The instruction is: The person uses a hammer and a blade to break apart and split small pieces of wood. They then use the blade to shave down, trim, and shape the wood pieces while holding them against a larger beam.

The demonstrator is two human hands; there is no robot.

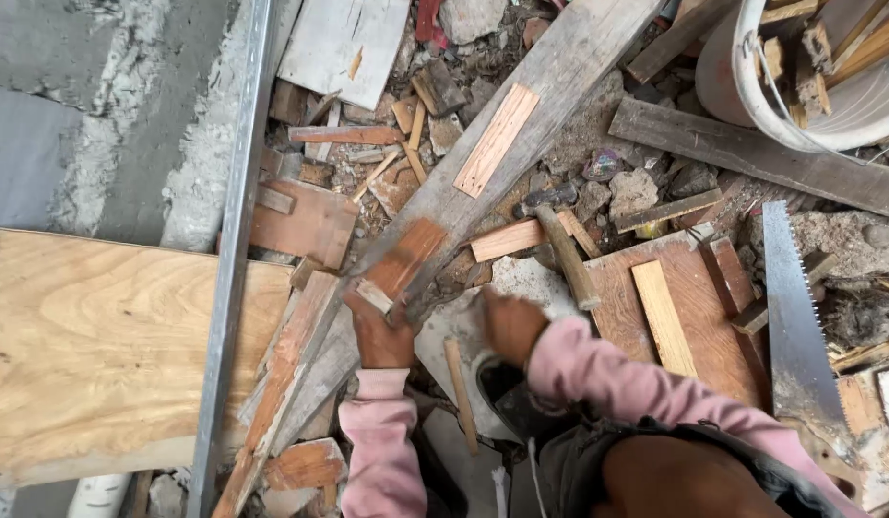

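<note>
My left hand (pixel 379 331), in a pink sleeve, grips a small pale wood piece (pixel 373 294) against the lower end of a long grey plank (pixel 521 125) that runs up to the right. Two short reddish strips lie on that plank. My right hand (pixel 512 322) is closed just right of the plank's end, and I cannot tell whether anything is in it. A hammer (pixel 565 251) with a wooden handle lies just beyond the right hand, its head toward the rubble.
A hand saw (pixel 795 321) lies at the right on scrap boards. A white bucket (pixel 751 72) of wood offcuts stands top right. A plywood sheet (pixel 99 345) and a metal rail (pixel 231 249) lie at the left. Rubble and wood scraps cover the ground.
</note>
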